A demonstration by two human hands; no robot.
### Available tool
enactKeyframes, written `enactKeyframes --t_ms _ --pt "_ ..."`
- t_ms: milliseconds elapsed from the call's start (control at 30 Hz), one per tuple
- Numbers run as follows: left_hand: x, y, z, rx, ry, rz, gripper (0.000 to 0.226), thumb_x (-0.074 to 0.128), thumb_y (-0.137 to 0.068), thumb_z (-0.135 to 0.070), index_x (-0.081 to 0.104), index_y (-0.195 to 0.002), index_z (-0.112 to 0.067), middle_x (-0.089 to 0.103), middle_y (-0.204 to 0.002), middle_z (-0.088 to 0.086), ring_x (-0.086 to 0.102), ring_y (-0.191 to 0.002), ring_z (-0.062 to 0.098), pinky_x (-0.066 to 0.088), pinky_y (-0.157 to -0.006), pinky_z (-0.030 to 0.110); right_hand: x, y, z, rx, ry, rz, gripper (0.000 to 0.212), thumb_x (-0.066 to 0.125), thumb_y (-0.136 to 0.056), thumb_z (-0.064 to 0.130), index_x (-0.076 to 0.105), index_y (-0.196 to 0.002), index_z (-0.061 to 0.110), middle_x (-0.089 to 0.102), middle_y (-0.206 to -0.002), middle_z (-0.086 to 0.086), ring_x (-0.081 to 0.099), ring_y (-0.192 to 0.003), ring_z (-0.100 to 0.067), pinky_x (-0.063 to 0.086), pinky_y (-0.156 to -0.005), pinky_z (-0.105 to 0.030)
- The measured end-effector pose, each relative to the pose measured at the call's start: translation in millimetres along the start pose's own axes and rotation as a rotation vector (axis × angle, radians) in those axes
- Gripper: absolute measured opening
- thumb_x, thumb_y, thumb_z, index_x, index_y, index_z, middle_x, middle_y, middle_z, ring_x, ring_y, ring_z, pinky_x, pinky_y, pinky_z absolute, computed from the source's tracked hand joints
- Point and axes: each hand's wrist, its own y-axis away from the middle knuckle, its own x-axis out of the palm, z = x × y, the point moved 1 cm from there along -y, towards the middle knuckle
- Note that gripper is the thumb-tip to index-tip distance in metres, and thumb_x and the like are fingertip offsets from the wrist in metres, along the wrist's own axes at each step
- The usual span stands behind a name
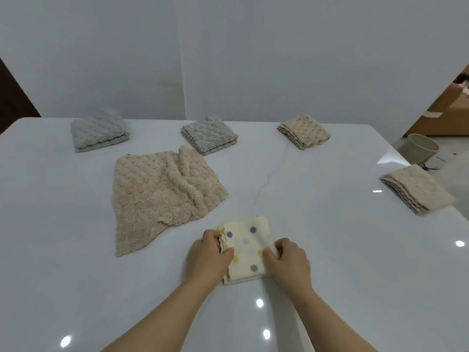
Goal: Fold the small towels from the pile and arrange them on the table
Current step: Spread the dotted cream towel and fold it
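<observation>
A small cream towel with coloured dots (247, 246) lies folded into a square near the table's front middle. My left hand (206, 256) grips its left edge, thumb on top and fingers curled round the layered edge. My right hand (289, 259) pinches its right edge. An unfolded beige towel (157, 196) lies spread and rumpled to the left. Folded towels sit along the back: a grey one (99, 130), another grey one (209, 134) and a beige one (303, 134). A further folded beige towel (417, 189) lies at the right edge.
The glossy white table (330, 224) has a thin vein running from the dotted towel toward the back. A pale bucket (420, 149) stands on the floor past the right edge, with a cardboard box (446, 120) behind it. A white wall closes the back.
</observation>
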Motion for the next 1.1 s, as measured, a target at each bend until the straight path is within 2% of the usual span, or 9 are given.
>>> enactKeyframes --t_ms 67,167,333,467,600,667,733,967,1100 --pt "3 9 -5 -0.047 0.051 0.077 0.041 0.061 -0.084 -0.03 0.046 -0.119 -0.016 0.056 -0.107 0.003 0.055 -0.092 0.017 0.042 -0.073 0.024 -7 11 -4 0.05 -0.032 0.046 0.014 0.053 -0.083 0.03 0.045 -0.074 0.023 0.052 -0.078 0.004 0.054 -0.082 -0.02 0.04 -0.068 -0.028" --pt "8 19 -10 -0.101 0.078 0.104 0.039 0.062 -0.084 -0.029 0.049 -0.118 -0.015 0.056 -0.109 0.004 0.055 -0.096 0.017 0.042 -0.076 0.023 -19 27 -15 0.101 -0.056 0.083 0.016 0.054 -0.083 0.029 0.043 -0.072 0.023 0.054 -0.082 0.0 0.054 -0.079 -0.019 0.041 -0.066 -0.027" --pt "33 40 -21 -0.128 0.053 0.182 0.026 0.061 -0.083 -0.028 0.051 -0.106 -0.022 0.057 -0.096 -0.004 0.056 -0.097 0.016 0.043 -0.075 0.023 -40 46 -44 0.095 -0.055 0.069 0.018 0.054 -0.084 0.028 0.044 -0.073 0.019 0.053 -0.08 -0.001 0.053 -0.074 -0.018 0.041 -0.064 -0.028" --pt "64 60 -44 -0.117 0.054 0.166 0.023 0.059 -0.084 -0.029 0.05 -0.104 -0.024 0.058 -0.107 0.002 0.056 -0.096 0.016 0.04 -0.063 0.02 -64 43 -73 0.049 -0.045 0.082 0.018 0.054 -0.084 0.028 0.043 -0.073 0.02 0.052 -0.08 -0.001 0.052 -0.071 -0.016 0.039 -0.061 -0.025" --pt "99 80 -69 -0.131 0.061 0.144 0.017 0.058 -0.085 -0.027 0.049 -0.099 -0.023 0.059 -0.101 -0.001 0.056 -0.1 0.017 0.041 -0.072 0.023 -93 37 -110 -0.011 0.001 0.103 0.016 0.054 -0.085 0.029 0.047 -0.079 0.016 0.049 -0.079 0.002 0.05 -0.07 -0.015 0.038 -0.06 -0.025" --pt "117 92 -81 -0.143 0.059 0.124 0.018 0.058 -0.085 -0.028 0.05 -0.1 -0.024 0.06 -0.103 0.0 0.056 -0.1 0.017 0.042 -0.069 0.022 -110 35 -128 -0.039 0.044 0.124 0.016 0.053 -0.084 0.031 0.048 -0.081 0.016 0.049 -0.079 0.003 0.052 -0.072 -0.016 0.04 -0.064 -0.026" --pt "134 102 -91 -0.153 0.077 0.128 0.017 0.058 -0.085 -0.027 0.05 -0.099 -0.024 0.058 -0.095 -0.004 0.056 -0.095 0.015 0.042 -0.066 0.02 -126 32 -144 -0.065 0.079 0.145 0.016 0.054 -0.084 0.032 0.048 -0.082 0.017 0.047 -0.079 0.004 0.052 -0.073 -0.016 0.041 -0.066 -0.027" --pt "186 137 -126 -0.161 0.053 0.153 0.016 0.061 -0.083 -0.024 0.047 -0.091 -0.025 0.053 -0.084 -0.01 0.053 -0.086 0.012 0.038 -0.064 0.018 -175 39 -198 -0.07 0.112 0.222 0.026 0.057 -0.079 0.032 0.036 -0.065 0.023 0.043 -0.074 0.006 0.046 -0.07 -0.016 0.036 -0.064 -0.026" --pt "206 146 -139 -0.15 0.027 0.198 0.021 0.064 -0.08 -0.024 0.051 -0.096 -0.02 0.055 -0.086 -0.007 0.055 -0.086 0.014 0.043 -0.075 0.025 -191 42 -217 -0.058 0.12 0.227 0.022 0.056 -0.078 0.03 0.039 -0.069 0.02 0.044 -0.076 0.005 0.047 -0.073 -0.018 0.04 -0.07 -0.029"
